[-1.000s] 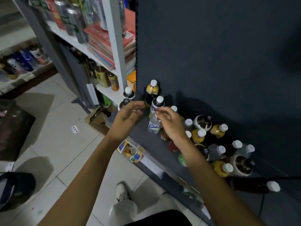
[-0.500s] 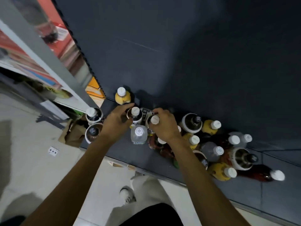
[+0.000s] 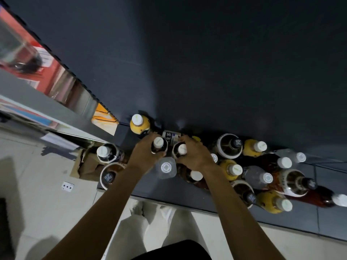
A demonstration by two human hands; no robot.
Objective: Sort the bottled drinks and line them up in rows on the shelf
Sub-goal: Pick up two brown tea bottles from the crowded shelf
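- landmark: yellow bottle [image 3: 139, 124] with white cap, standing at the back of the dark shelf [image 3: 169, 192], against the dark back panel [image 3: 206, 62].
- left hand [image 3: 144, 154]: fingers curled round a dark bottle [image 3: 158, 145] with white cap, just right of and in front of the yellow bottle; the grip is closed about its shoulder.
- right hand [image 3: 195, 156]: fingers curled round a second dark bottle [image 3: 181, 149] with white cap, just beside the first one, further right of the yellow bottle; the grip is closed likewise.
- a labelled bottle [image 3: 170, 135] is seen behind the two held bottles, right of the yellow bottle; whether it is touched by either hand cannot be told.
- clear bottle [image 3: 166, 167], white cap, standing in front of the held pair, between the two wrists.
- unsorted stock: a mixed cluster of bottles [image 3: 262, 177], yellow, clear and dark together, crowded well to the right of the yellow bottle; two wide dark bottles [image 3: 107, 154] stand to its front left, at the shelf end.
- step in hand, as judged: two like dark bottles are being brought together to begin or extend a row near the yellow bottle; sorting is at an early stage, most stock not yet ordered.
- next move, as judged: the pair is to be set down upright, side by side and square to the back panel, with care that the clear bottle in front and the labelled bottle behind are not knocked; both grips are then to be released before more dark bottles are fetched from the cluster.
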